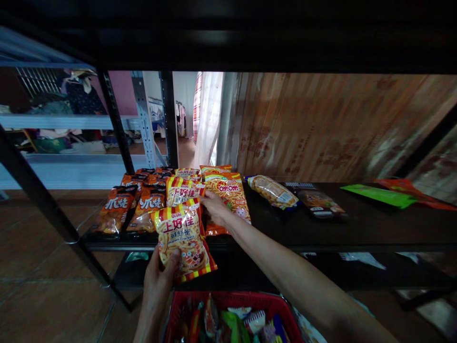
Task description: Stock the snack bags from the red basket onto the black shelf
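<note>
Evidently the left hand (161, 272) has a firm hold on the front packet (183, 245) of prawn crackers, its thumb pressed across the lower face and the other fingers out of sight behind. The packet is held upright with a slight tilt, in front of the shelf (310, 237) edge and above the near rim of nothing but the red basket's (228, 297) far side. A grip low on the bag probably keeps the printed face outward and the top free. The right hand (217, 209) reaches to the right edge of a matching rear packet (181, 186); whether its fingers pinch that bag or merely touch it, I cannot tell. The snacks seem grouped by kind, likely so each sort shows its label: dark-and-orange bags (114, 209) stand at the left, and orange noodle-snack bags (231, 193) lean just right of the matching packet.

The front packet looks plump and glossy, as if full of air. Red and yellow stripes band its top and bottom, large red characters cross a pale yellow ground, smaller blue lettering sits beneath, and printed crackers with little cartoon figures fill the lower part.
</note>
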`<state>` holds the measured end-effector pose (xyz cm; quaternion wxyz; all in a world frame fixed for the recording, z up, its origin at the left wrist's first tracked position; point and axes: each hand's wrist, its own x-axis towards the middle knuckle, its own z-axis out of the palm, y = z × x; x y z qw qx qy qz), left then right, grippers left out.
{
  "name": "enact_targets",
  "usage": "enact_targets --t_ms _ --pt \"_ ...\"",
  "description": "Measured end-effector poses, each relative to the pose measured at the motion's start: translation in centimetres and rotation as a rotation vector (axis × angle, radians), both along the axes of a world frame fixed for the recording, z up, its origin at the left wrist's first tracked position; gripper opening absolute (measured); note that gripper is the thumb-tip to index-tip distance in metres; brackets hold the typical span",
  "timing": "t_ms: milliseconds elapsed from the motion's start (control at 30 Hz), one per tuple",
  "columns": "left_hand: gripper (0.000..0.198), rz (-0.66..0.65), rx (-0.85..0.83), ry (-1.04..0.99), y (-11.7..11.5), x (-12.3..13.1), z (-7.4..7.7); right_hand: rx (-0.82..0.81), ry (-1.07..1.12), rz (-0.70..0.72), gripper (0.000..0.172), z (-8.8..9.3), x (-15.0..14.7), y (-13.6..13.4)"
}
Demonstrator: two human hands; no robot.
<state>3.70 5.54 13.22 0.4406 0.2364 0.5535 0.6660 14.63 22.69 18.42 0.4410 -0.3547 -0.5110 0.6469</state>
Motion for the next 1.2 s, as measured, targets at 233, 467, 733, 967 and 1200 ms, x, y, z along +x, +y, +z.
enact_targets --t_ms 233,467,733,967,1200 --pt "0.062 -0.024 0.044 0.089 0.2 0.8 -0.4 0.18 0.185 -0.227 0.029 2.2 1.8 0.3" --pt "0.054 -0.145 0.13 0.249 0.0 1.7 -0.4 0.289 0.246 -0.562 0.011 4.8 5.5 2.4" --pt "0.054 -0.217 0.127 0.195 -1.4 -1.2 -1.0 0.247 0.002 -0.374 0.017 2.2 3.3 0.8" --pt "0.068 -0.145 0.034 -0.064 -1.9 -2.9 0.2 0.535 -0.515 -0.28 0.02 -1.4 -1.7 1.5" --pt "0.065 -0.114 -0.012 -0.157 -1.2 -2.1 0.0 0.438 -0.84 -0.278 0.022 -0.4 -3.2 2.4"
